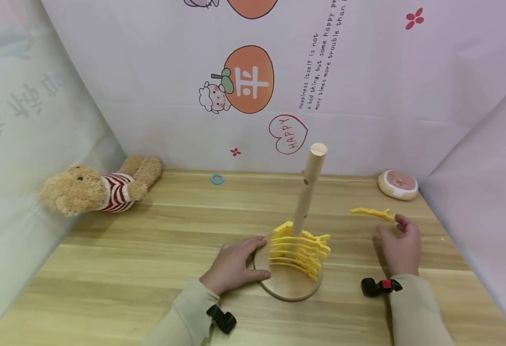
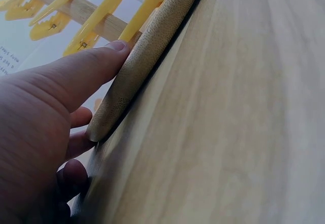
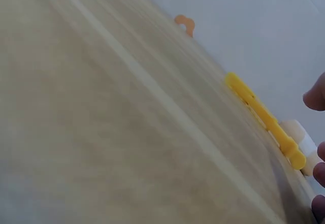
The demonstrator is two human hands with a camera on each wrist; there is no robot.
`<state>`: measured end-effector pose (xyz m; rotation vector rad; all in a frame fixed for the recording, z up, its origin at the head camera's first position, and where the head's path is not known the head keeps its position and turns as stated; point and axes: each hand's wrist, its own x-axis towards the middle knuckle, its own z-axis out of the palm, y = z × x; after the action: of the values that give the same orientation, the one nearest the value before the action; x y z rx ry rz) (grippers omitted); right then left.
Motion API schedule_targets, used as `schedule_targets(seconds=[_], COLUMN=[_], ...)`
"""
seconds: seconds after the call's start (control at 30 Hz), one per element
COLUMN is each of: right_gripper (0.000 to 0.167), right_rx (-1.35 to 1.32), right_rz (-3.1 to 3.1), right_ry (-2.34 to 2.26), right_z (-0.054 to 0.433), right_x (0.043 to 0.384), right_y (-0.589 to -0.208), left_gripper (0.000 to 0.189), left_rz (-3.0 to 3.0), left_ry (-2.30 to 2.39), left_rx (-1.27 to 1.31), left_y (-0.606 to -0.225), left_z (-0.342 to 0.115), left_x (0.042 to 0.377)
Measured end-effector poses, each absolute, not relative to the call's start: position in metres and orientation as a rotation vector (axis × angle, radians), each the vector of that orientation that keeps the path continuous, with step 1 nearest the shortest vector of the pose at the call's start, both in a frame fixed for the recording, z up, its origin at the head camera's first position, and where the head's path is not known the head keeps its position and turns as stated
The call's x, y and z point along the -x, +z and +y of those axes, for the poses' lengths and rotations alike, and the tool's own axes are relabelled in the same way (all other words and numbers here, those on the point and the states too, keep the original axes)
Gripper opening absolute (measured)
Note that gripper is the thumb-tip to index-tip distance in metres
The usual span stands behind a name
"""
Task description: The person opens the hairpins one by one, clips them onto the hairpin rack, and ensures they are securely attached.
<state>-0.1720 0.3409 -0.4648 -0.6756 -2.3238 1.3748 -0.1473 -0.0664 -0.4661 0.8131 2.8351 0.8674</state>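
Note:
My left hand (image 1: 235, 264) holds the left edge of a round wooden base (image 1: 289, 288). Its thumb (image 2: 109, 56) lies at the rim, the other fingers around the far side. From this base rises a wooden pole (image 1: 308, 187) with dark holes. Several slim, curved yellow plastic pieces (image 1: 294, 250) with pronged ends are stacked around the pole's lower part. On the right, a single yellow piece (image 1: 371, 212) lies on the table. My right hand (image 1: 402, 245) is at its near end, thumb and fingers apart; the right wrist view shows the piece (image 3: 266, 120) beside these fingers.
A plush bear (image 1: 106, 188) in a striped top lies at the left wall. At the back are a small blue ring (image 1: 217, 179) and a round pink-and-cream object (image 1: 398, 184) in the right corner. Printed white sheeting (image 1: 357, 139) encloses the wooden tabletop (image 1: 140, 269).

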Motion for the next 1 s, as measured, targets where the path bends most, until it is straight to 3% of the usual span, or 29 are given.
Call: schedule_targets(seconds=[0.43,0.63,0.87,1.0], right_gripper=[0.072,0.060,0.048,0.054], right_rx=[0.614,0.491,0.456,0.478], right_rz=[-2.564,-2.698,-2.695,-2.706], right_ry=[1.109,0.890,0.885,0.923], right_z=[0.363,0.363,0.360,0.360], right_x=[0.202,0.205,0.193,0.180], right_y=[-0.471,-0.471,-0.476,-0.471], left_gripper=[0.082,0.082,0.080,0.078], left_rz=[2.835,2.840,2.829,2.838], left_ry=[0.862,0.870,0.877,0.867], left_rx=[-0.810,-0.808,-0.816,-0.827], left_y=[-0.466,-0.465,-0.465,-0.465], left_z=[-0.065,-0.066,-0.065,-0.065], left_x=[0.147,0.148,0.147,0.147])
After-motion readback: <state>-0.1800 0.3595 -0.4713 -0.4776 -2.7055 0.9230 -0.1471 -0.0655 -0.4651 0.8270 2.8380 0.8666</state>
